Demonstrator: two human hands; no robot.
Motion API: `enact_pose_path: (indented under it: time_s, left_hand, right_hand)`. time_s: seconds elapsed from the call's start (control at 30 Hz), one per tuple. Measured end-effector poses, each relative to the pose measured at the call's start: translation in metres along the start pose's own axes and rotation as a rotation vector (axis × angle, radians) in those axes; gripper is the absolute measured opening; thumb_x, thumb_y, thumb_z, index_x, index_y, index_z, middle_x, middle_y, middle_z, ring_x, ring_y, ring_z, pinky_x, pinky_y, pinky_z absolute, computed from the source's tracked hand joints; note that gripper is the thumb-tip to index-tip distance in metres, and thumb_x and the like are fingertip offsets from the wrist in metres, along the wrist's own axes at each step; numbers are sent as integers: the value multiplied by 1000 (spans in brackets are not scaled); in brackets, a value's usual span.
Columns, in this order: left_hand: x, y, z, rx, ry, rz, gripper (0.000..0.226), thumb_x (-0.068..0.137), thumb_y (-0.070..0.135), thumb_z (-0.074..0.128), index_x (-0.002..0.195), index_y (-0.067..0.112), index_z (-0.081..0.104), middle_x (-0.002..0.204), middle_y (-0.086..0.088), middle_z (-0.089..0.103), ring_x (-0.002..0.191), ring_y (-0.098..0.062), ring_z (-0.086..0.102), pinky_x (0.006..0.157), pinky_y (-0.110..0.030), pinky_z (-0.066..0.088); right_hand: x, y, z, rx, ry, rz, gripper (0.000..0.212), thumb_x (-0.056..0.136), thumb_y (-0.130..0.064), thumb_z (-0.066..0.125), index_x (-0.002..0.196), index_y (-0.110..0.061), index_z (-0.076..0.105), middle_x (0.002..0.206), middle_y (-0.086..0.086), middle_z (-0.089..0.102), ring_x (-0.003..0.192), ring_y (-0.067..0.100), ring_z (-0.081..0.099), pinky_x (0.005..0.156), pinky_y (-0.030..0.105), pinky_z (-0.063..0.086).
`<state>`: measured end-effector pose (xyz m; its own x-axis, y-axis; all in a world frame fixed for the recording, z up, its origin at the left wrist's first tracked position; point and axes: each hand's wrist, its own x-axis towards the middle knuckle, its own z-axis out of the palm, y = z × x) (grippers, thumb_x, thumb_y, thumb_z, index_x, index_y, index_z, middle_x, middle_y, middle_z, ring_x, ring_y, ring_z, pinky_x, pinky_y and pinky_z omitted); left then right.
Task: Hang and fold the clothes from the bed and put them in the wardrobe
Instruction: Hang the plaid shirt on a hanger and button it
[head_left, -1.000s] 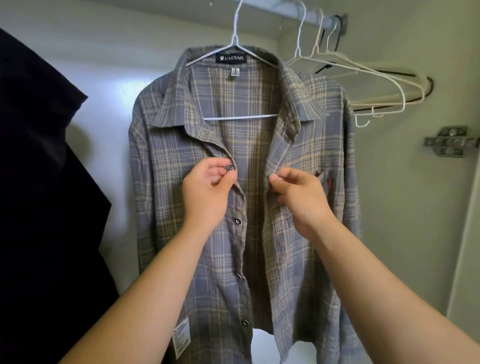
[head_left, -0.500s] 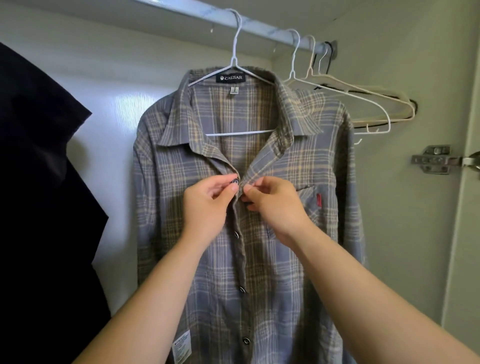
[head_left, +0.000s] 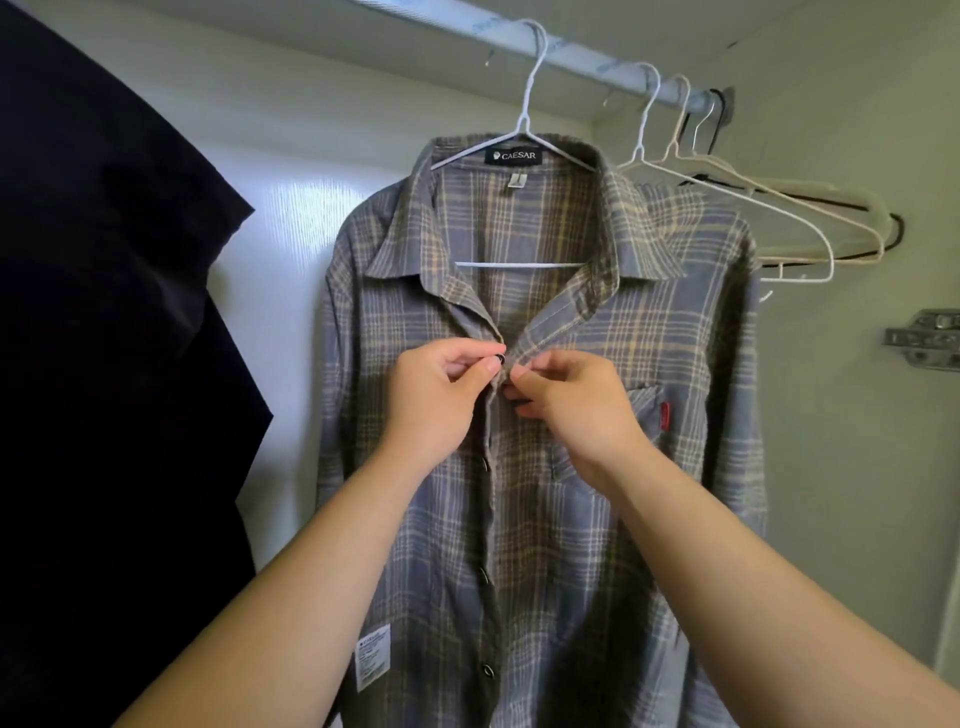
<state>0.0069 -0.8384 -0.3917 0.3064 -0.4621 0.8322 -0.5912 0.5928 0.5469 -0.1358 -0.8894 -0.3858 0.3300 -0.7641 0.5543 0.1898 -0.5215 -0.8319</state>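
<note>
A grey-blue plaid shirt (head_left: 566, 509) hangs on a white hanger (head_left: 524, 124) from the wardrobe rail (head_left: 467, 39). My left hand (head_left: 436, 400) pinches the shirt's left front edge at its top dark button (head_left: 500, 358). My right hand (head_left: 571, 405) pinches the opposite front edge right beside it, at chest height below the collar. The two edges meet between my fingertips. Lower buttons down the placket sit undone along the overlap.
Several empty hangers (head_left: 753, 208), white, beige and black, hang on the rail to the right. A dark garment (head_left: 104, 364) fills the left side. A metal door hinge (head_left: 924, 340) is fixed to the right wall.
My hands have drawn the two front edges of the shirt together; the open gap at the chest is now closed at the top button. The view has tilted slightly upward.
</note>
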Motion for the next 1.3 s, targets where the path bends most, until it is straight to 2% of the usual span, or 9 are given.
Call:
enact_pose_path:
  time_s: [0.17, 0.3, 0.43, 0.53, 0.73, 0.93, 1.03, 1.17, 1.3]
  left_hand:
    - [0, -2, -2, 21, 0, -1, 32, 90, 11, 75, 93, 42, 74, 92, 23, 75, 87, 2, 71, 79, -13, 53]
    - [2, -4, -4, -17, 40, -7, 25, 85, 11, 80, 90, 35, 74, 89, 16, 76, 84, -1, 71, 76, -15, 53]
    - [2, -4, -3, -56, 37, -10, 24, 83, 9, 82, 86, 33, 76, 87, 14, 77, 84, -3, 74, 76, -14, 54]
    - [3, -2, -3, -62, 31, -16, 26, 84, 9, 81, 85, 34, 76, 87, 14, 78, 85, -3, 74, 76, -14, 54]
    - [6, 0, -5, -34, -3, -33, 28, 87, 9, 77, 86, 37, 76, 86, 16, 77, 84, -2, 73, 77, -16, 54]
    - [13, 5, -13, -18, -73, -83, 28, 88, 7, 75, 88, 35, 77, 84, 10, 78, 79, -5, 73, 79, -22, 56]
    - [15, 12, -14, -50, -82, -143, 16, 79, 22, 77, 86, 35, 80, 80, 5, 78, 72, -7, 70, 75, -26, 58]
    - [15, 14, -12, -44, -70, -116, 8, 76, 40, 82, 82, 35, 82, 80, 8, 78, 74, -1, 71, 69, -18, 54]
    - [15, 12, -6, -13, -25, -144, 7, 74, 44, 86, 75, 40, 80, 77, 9, 78, 77, -5, 75, 70, -24, 58]
  right_hand:
    - [4, 2, 2, 45, -28, 13, 19, 93, 3, 63, 78, -7, 69, 79, 11, 72, 80, 20, 70, 78, 35, 59]
    - [6, 4, -2, 100, -55, -4, 21, 94, 9, 58, 84, -5, 69, 79, 9, 76, 77, 20, 73, 78, 34, 62]
    - [8, 5, -3, 110, -49, -41, 13, 92, 9, 62, 85, 0, 68, 84, 22, 74, 78, 27, 75, 78, 41, 63]
    - [8, 5, -3, 103, -43, -63, 15, 91, 8, 65, 81, -3, 67, 80, 21, 73, 77, 29, 75, 77, 43, 63]
    - [11, 6, -2, -113, -2, -205, 9, 86, -8, 79, 83, -9, 71, 80, 11, 73, 77, 29, 73, 76, 48, 63]
    - [16, 4, -2, -245, -7, -230, 11, 87, -21, 80, 86, -14, 72, 81, 1, 75, 79, 21, 73, 80, 49, 60]
    - [16, 2, -1, -259, 9, -228, 13, 87, -22, 80, 85, -13, 71, 81, 2, 74, 77, 23, 72, 80, 49, 59]
    - [15, 1, 1, -326, 28, -264, 16, 88, -29, 78, 84, -16, 69, 77, -2, 73, 73, 17, 71, 76, 42, 60]
    - [14, 5, 4, -407, 80, -325, 17, 89, -33, 75, 82, -19, 68, 73, -10, 71, 69, 4, 67, 65, 20, 53]
